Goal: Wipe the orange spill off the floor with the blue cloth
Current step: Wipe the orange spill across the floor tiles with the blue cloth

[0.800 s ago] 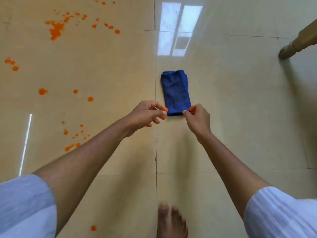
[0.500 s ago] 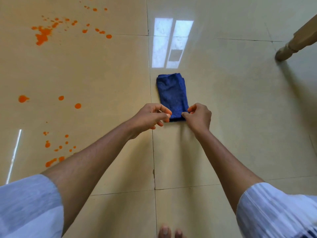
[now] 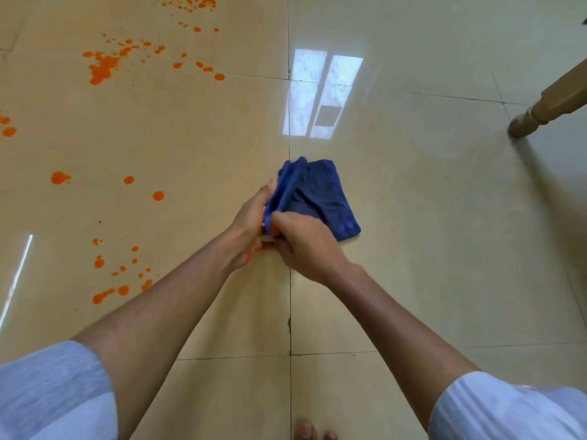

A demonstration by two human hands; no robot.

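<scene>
Fingers of both hands clamped on blue cloth (image 3: 317, 195): left hand (image 3: 251, 223), right hand (image 3: 305, 246) at near edge (grip blurred, probably pinch). Cloth right of orange spill (image 3: 101, 68), on floor (image 3: 444, 249).

The cloth (image 3: 320, 198) lies on the floor (image 3: 428, 249) between the spill (image 3: 101, 66) at left and a furniture leg (image 3: 546, 106) at right.

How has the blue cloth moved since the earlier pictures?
Yes. The blue cloth lay flat right of the tile seam; now its near-left part is lifted and bunched, reaching that seam.
</scene>
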